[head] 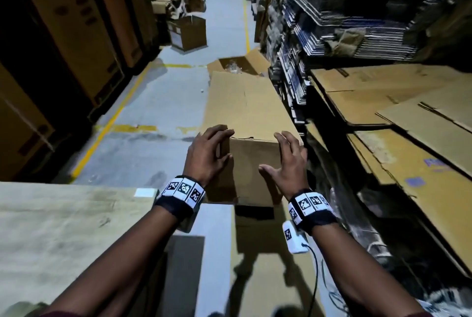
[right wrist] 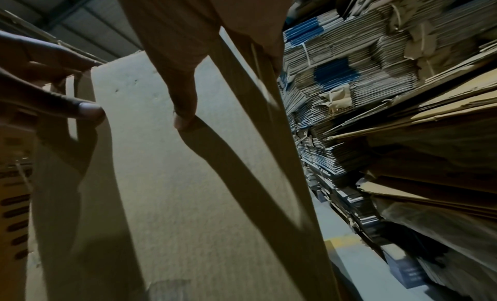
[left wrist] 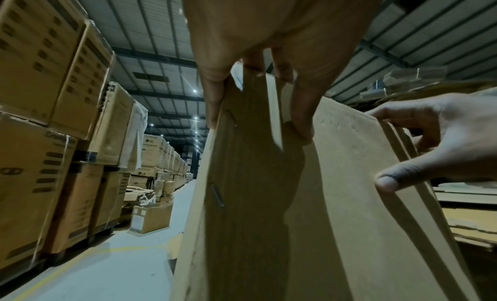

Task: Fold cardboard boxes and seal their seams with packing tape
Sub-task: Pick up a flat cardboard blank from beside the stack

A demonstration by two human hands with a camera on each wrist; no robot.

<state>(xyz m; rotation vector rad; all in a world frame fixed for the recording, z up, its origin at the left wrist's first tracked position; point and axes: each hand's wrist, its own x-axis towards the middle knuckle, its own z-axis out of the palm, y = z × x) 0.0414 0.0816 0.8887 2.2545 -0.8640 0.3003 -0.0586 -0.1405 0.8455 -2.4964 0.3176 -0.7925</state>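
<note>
So two hands, one box in play. The cardboard box [head: 251, 122] is a long plain brown one standing in the aisle right in front of the person, near end up against both hands. Left hand [head: 208, 154] is on the near left corner, fingers curled over the top edge and thumb on the near face, so it's clamped on the box. In the left wrist view the fingers [left wrist: 215, 97] lie down the side panel, where two metal staples [left wrist: 217, 194] show along the seam. Right hand [head: 287, 166] is at the near right corner with fingers spread and fairly straight, thumb [right wrist: 185, 114] pressed flat on the near face; it's touching, not really gripping.

Around it: one open carton [head: 238, 62] sits just behind the far end of the box, with something clear and crumpled inside, can't tell what. One smaller labelled box [head: 187, 33] stands further down the aisle. Big stacked cartons [head: 63, 30] wall off the left side. On the right, stacks of flattened cardboard [head: 357, 10] crowd close beside the box. A pale work surface [head: 63, 227] sits under the left forearm. Yellow floor lines [head: 107, 125] run along the grey floor.
</note>
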